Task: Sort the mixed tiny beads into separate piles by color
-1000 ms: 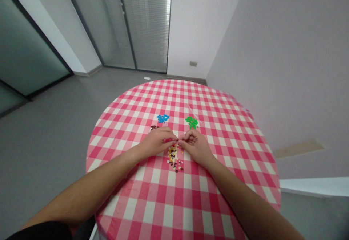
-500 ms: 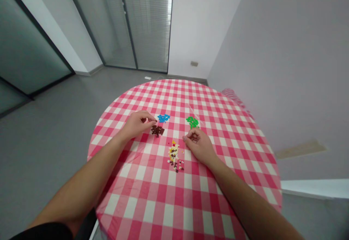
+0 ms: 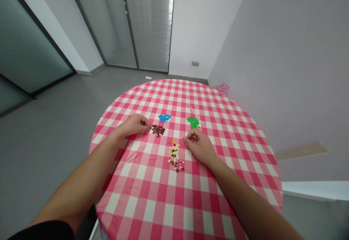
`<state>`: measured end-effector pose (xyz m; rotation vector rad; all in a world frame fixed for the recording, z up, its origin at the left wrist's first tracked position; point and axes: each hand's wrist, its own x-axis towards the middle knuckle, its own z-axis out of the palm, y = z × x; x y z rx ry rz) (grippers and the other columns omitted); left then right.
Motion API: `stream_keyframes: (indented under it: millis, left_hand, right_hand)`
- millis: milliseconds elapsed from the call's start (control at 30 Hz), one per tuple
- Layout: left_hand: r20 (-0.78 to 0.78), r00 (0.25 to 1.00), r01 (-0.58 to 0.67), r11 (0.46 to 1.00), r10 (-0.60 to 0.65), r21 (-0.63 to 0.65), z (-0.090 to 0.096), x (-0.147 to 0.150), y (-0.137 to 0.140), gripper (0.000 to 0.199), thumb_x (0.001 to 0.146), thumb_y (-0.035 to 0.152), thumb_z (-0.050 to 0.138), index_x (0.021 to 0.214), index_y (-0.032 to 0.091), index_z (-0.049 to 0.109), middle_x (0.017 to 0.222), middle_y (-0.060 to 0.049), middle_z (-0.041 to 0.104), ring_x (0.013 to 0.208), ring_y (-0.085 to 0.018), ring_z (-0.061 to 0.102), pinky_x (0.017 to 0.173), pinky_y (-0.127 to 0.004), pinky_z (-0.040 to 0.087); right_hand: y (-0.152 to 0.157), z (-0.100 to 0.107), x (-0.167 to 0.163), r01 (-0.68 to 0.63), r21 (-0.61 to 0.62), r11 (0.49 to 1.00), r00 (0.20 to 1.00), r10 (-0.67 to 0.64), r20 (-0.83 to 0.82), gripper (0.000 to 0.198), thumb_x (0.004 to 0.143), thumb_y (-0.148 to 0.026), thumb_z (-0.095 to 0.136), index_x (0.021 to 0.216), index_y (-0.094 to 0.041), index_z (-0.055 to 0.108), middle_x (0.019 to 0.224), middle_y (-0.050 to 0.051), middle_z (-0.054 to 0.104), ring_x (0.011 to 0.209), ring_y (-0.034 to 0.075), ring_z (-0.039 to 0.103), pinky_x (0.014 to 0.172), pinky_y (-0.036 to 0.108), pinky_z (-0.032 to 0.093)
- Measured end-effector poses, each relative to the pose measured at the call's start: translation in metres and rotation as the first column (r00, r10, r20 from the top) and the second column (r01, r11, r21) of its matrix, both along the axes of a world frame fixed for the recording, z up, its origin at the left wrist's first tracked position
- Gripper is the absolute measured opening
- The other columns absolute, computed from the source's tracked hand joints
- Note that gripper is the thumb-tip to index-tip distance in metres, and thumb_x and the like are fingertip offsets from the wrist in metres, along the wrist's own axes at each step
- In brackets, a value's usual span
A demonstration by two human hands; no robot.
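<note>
Grey floor, glass partitions and pale walls surround a round table (image 3: 152,211) under a glossy red-and-white checked cloth. Going left to right: the left hand (image 3: 135,124) lies with fingertips pinched together right at the edge of the brown pile (image 3: 157,130), a cluster of tiny hard dark bits; whether it grips one I cannot tell. Beyond sits the blue pile (image 3: 164,117), and nearer, the mixed pile (image 3: 175,155) of yellow, cream and dark pieces. The right hand (image 3: 198,145) is loosely curled beside the mixed pile, near the green pile (image 3: 193,122). Sorting by colour seems underway; the next move calls for a fine fingertip pinch on one small slippery piece.
</note>
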<state>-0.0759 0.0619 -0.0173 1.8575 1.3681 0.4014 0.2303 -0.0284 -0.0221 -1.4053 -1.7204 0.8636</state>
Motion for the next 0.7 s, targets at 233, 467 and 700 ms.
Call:
stream_keyframes:
  millis: [233, 467, 700]
  left_hand:
    - [-0.028, 0.999, -0.020, 1.000, 0.020, -0.011, 0.000, 0.001, -0.001, 0.018, 0.070, 0.031, 0.066, 0.079, 0.019, 0.076, 0.077, -0.004, 0.074, 0.071, -0.019, 0.065, 0.060, -0.027, 0.046]
    - [-0.024, 0.999, -0.031, 0.999, 0.031, -0.018, -0.002, 0.002, -0.001, 0.017, 0.069, 0.032, 0.066, 0.076, 0.019, 0.074, 0.076, -0.004, 0.073, 0.071, -0.019, 0.065, 0.059, -0.026, 0.044]
    - [-0.035, 0.999, -0.019, 1.000, 0.019, -0.001, -0.002, 0.004, -0.003, 0.020, 0.071, 0.033, 0.064, 0.080, 0.019, 0.075, 0.073, -0.004, 0.071, 0.065, -0.017, 0.061, 0.056, -0.025, 0.040]
  right_hand:
    - [-0.001, 0.005, 0.000, -0.096, -0.067, 0.993, 0.993, 0.101, 0.063, 0.007, 0.083, -0.024, 0.060, 0.077, -0.020, 0.058, 0.069, 0.000, 0.063, 0.061, 0.015, 0.057, 0.056, 0.026, 0.043]
    - [-0.002, 0.014, 0.000, -0.311, -0.089, 0.946, 0.917, 0.323, 0.234, 0.016, 0.082, -0.012, 0.060, 0.089, -0.019, 0.073, 0.086, 0.005, 0.073, 0.074, 0.017, 0.064, 0.067, 0.028, 0.047]
    - [-0.006, 0.014, -0.010, -0.382, -0.009, 0.924, 0.871, 0.363, 0.331, 0.016, 0.088, -0.015, 0.060, 0.090, -0.020, 0.075, 0.086, 0.006, 0.072, 0.079, 0.018, 0.064, 0.070, 0.029, 0.045]
